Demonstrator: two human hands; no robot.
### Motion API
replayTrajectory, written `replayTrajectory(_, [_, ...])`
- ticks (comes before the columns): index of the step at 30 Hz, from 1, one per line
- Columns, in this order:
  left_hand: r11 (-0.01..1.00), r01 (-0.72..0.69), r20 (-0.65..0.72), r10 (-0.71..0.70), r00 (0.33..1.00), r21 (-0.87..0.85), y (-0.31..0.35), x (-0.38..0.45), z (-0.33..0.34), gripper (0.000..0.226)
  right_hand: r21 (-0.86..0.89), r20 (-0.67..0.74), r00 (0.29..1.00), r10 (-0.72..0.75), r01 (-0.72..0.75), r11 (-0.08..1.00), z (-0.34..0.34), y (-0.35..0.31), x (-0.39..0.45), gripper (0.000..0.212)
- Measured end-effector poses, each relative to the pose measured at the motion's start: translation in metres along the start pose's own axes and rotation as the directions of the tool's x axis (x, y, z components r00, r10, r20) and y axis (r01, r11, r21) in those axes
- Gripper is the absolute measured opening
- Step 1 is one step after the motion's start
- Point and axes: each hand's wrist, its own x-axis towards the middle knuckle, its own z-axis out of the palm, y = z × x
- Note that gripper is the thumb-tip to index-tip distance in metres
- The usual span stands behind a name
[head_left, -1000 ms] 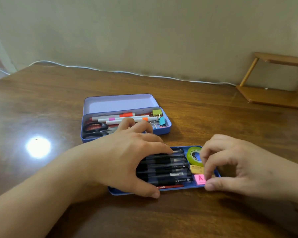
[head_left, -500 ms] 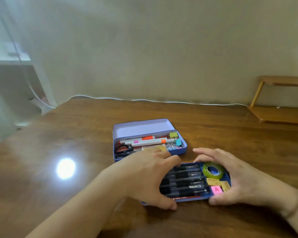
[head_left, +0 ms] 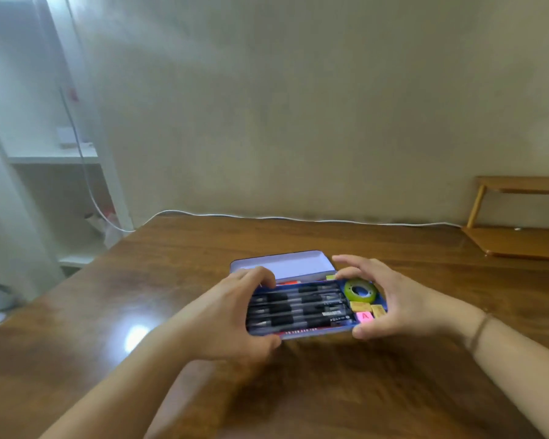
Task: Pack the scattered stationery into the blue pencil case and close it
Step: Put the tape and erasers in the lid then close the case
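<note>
Holding the loaded inner tray (head_left: pixel 301 329) by its ends above the bench (head_left: pixel 393 375): left hand (head_left: pixel 232 315) grips the left end, right hand (head_left: pixel 390 299) grips the right end. Tray carries black pens (head_left: pixel 298 308), green tape (head_left: pixel 360 290), erasers (head_left: pixel 366 310). Open blue pencil case (head_left: pixel 286 264) sits just behind. Likely next: lower tray level into case, then shut lid.

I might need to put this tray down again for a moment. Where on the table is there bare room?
Bare wood lies left of the left hand around the light glare, in front of the tray toward the person, and right of the right hand toward the wooden rack. The crowded spot is the middle, where both hands grip the tray against the open pencil case.
</note>
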Motion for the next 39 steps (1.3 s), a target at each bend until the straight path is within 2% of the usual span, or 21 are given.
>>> replayTrajectory(3, [0.996, 0.08, -0.048, -0.082, 0.995, -0.038, -0.027, 0.01, 0.003, 0.058, -0.019, -0.007, 1.0, 0.01, -0.01, 1.0, 0.003, 0.001, 0.03, 0.111])
replayTrajectory(8, [0.979, 0.179, 0.031, -0.176, 0.984, -0.102, -0.05, 0.021, 0.01, 0.058, -0.041, 0.029, 0.998, 0.051, -0.05, 0.998, 0.008, 0.008, 0.057, 0.116])
replayTrajectory(17, [0.964, 0.251, 0.037, -0.249, 0.968, -0.086, -0.063, 0.02, 0.017, 0.068, -0.049, 0.129, 0.99, 0.053, -0.047, 0.998, 0.008, 0.011, 0.073, 0.108])
replayTrajectory(21, [0.951, 0.284, 0.031, -0.283, 0.959, -0.119, -0.068, 0.018, 0.018, 0.083, -0.001, 0.136, 0.99, 0.041, -0.041, 0.999, 0.012, 0.014, 0.073, 0.102])
replayTrajectory(27, [0.936, 0.297, 0.073, -0.289, 0.955, -0.188, -0.063, 0.017, 0.021, 0.076, -0.012, 0.117, 0.992, 0.035, -0.034, 0.999, 0.008, 0.015, 0.071, 0.098])
replayTrajectory(32, [0.944, 0.318, 0.11, -0.308, 0.945, -0.092, -0.065, 0.017, 0.02, 0.094, -0.022, 0.078, 0.996, 0.033, -0.032, 0.999, 0.013, 0.019, 0.068, 0.097])
replayTrajectory(36, [0.957, 0.279, 0.031, -0.277, 0.96, -0.08, -0.062, 0.016, 0.025, 0.086, 0.079, 0.013, 1.0, 0.01, -0.011, 0.997, 0.029, 0.027, 0.061, 0.092])
replayTrajectory(39, [0.966, 0.236, -0.028, -0.24, 0.97, -0.108, -0.057, 0.012, 0.027, 0.083, 0.089, -0.004, 1.0, -0.002, 0.002, 0.996, 0.035, 0.035, 0.06, 0.094])
